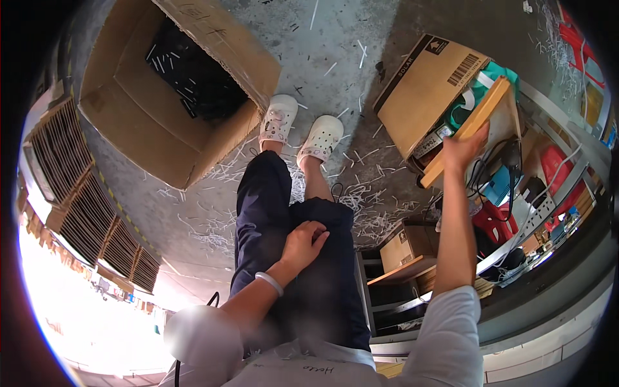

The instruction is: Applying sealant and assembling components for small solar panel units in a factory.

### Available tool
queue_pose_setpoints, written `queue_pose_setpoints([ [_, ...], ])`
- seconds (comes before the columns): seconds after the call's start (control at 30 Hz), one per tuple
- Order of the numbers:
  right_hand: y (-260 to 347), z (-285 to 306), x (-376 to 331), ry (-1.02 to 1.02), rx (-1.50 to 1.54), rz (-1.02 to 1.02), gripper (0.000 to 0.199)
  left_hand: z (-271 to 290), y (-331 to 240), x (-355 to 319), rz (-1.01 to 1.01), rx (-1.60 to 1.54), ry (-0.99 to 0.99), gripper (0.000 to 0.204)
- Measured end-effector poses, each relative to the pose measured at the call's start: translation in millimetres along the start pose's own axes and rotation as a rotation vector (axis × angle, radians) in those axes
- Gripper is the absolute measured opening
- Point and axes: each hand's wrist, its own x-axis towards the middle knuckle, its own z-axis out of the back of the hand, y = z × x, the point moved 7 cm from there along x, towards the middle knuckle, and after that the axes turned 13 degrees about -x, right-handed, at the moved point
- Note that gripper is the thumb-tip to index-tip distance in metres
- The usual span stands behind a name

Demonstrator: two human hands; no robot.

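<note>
My left hand (pixel 304 246) rests on my dark blue trousers (pixel 264 213) near the knee. Its back faces up, the thumb stands apart, and it holds nothing; the fingertips are partly bent from sight. On the right, my right hand (pixel 463 153) is wrapped over the edge of a wooden board (pixel 483 111), which slants beside a cardboard box (pixel 425 90). Between box and board a green bag (pixel 459 115) and a small printed package (pixel 431 143) show. The fingertips beyond the board's edge are partly hidden.
A large open carton (pixel 122 113) with a black plastic bag (pixel 200 71) and white strips stands at upper left. Paper shreds (pixel 380 213) litter the floor around my white clogs (pixel 277 122). Beyond the board are a power strip (pixel 540 214), cables and red items (pixel 495 222).
</note>
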Motion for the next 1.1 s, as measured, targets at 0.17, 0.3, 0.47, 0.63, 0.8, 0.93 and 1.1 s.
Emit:
queue_pose_setpoints([
  [0.17, 12.3, -35.4, 25.1, -0.065, -0.049, -0.038, 0.088, -3.9, 0.9, 0.2, 0.001, 0.018, 0.025, 0.015],
  [0.3, 7.1, -43.4, 37.8, -0.101, -0.1, -0.069, 0.089, -1.7, -6.7, -2.9, -0.022, -0.004, -0.002, 0.014],
  [0.47, -26.3, -17.6, -29.9, -0.027, 0.537, -0.2, 0.074, -12.0, -1.6, 3.2, -0.029, 0.016, 0.036, 0.012],
  [0.63, -94.2, -5.2, -153.2, -0.25, 0.646, -0.682, 0.038, 1.1, -16.4, -2.2, -0.053, 0.031, 0.041, 0.013],
  [0.8, -52.5, -62.5, -173.6, 0.046, 0.278, -0.388, 0.023, 3.2, -19.0, -3.2, -0.044, 0.063, 0.051, 0.014],
  [0.93, -83.8, -144.1, -154.8, -0.142, 1.019, -0.906, 0.028, -2.7, -15.9, -1.4, -0.059, 0.112, 0.093, 0.015],
  [1.1, -99.1, -219.6, -173.0, -0.722, 2.729, -1.75, 0.037, -8.4, -15.1, -1.5, -0.054, 0.112, 0.124, 0.015],
])
